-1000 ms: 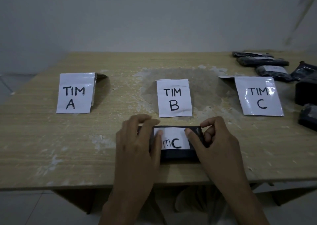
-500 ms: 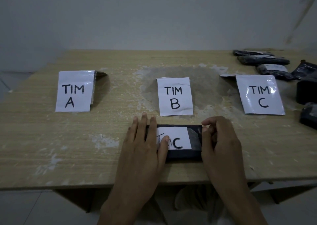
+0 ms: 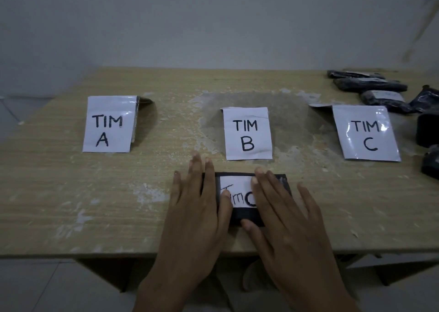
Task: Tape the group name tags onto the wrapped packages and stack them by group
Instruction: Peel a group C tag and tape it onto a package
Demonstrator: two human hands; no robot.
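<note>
Flanking package [image 3: 247,216], TIM B sign [image 3: 247,133] behind

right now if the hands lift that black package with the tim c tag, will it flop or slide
The black package probably stays fairly stiff: it looks flat and boxy under both flat palms. Its dark wrap looks smooth, so it may slide easily. Weight cannot be judged.

The ends of the black package [image 3: 247,217] and the edges of its "Tim C" tag [image 3: 237,190] are covered by the left hand [image 3: 197,207] and right hand [image 3: 282,216]. At the right edge, further dark packages [image 3: 428,131] are cut off, and their labels cannot be read.
</note>
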